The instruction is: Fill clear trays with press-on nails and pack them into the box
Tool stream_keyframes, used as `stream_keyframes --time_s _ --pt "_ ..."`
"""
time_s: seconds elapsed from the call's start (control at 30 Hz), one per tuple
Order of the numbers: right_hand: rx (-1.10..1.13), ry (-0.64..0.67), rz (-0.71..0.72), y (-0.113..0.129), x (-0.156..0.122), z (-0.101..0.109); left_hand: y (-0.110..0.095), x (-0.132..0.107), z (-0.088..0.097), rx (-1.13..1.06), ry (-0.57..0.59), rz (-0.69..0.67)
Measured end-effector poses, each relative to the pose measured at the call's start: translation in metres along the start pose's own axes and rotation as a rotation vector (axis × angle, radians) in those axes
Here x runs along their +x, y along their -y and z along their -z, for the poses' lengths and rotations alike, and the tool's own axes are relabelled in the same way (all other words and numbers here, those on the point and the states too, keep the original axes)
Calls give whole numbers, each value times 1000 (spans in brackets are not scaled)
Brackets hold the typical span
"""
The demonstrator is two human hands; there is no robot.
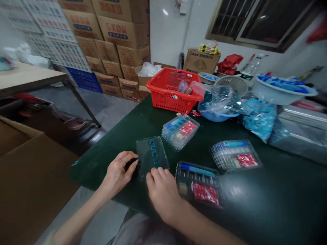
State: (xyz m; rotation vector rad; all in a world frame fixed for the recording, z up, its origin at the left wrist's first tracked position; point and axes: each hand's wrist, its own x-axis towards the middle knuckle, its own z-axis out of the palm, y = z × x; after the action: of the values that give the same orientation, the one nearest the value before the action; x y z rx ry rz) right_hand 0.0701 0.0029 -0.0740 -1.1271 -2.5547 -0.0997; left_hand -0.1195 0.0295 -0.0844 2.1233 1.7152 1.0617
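Note:
A clear plastic blister tray [152, 156] with a row of small teal squares lies on the dark green table [268, 200]. My left hand [118, 172] grips its left edge, fingers curled around the rim. My right hand [162, 192] holds its lower edge, fingertips on the plastic. Just right of my right hand is a black-lined tray [198, 183] with a blue pen and a red packet. Two stacks of clear trays with red packets, one [180, 132] and another [235, 157], lie farther up the table.
A red plastic basket [173, 89] and a bagged blue bowl [217, 105] stand at the table's far end. Blue sachets [260, 119] and a white bowl [283, 90] lie right. Stacked cartons [114, 41] rise behind; an open cardboard box [30, 180] sits left.

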Motion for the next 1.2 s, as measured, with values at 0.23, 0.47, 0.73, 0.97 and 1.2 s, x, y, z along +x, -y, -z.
stream_keyframes --time_s 0.23,0.47,0.73,0.97,1.2 --pt "-51 -135 13 12 -18 -17 9 -3 0 71 9 -29" --pt "3 -183 109 14 -43 4 7 -17 10 101 3 -130" --pt "60 -317 129 16 -56 25 -25 -30 27 161 162 -458" --pt "76 -563 33 18 -67 50 -39 -30 14 -16 -75 -661" --pt "338 -723 -342 -24 -89 61 -79 -18 19 -253 -94 -691"
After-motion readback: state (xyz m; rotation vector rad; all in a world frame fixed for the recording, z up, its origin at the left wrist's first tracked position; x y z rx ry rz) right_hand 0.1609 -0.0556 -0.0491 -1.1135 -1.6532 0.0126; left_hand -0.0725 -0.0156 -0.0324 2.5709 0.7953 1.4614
